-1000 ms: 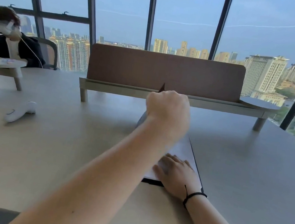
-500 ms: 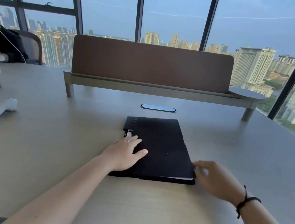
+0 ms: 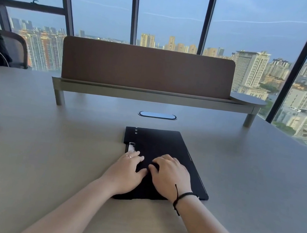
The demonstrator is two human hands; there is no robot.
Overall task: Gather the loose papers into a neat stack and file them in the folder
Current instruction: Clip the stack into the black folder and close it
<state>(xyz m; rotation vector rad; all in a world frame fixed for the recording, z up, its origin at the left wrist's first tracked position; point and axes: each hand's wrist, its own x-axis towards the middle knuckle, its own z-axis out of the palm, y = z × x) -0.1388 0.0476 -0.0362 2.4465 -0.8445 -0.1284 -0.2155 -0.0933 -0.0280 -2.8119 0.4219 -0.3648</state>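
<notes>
Both the left hand [image 3: 128,169] and right hand [image 3: 170,175] are lying open, palms pressing flat on the closed black folder [image 3: 166,147] under them on the counter [image 3: 55,152], which is looking thin, light, stiff-covered and best lifted by its long edges.

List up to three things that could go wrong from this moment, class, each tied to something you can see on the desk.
1. Both hands, left hand and right hand, press flat on the closed black folder; on the smooth table it might slide away.
2. No sheets show, so crooked or creased papers inside could go unnoticed.
3. The left fingers lie beside the clip at the folder's left edge and might catch on it.
</notes>
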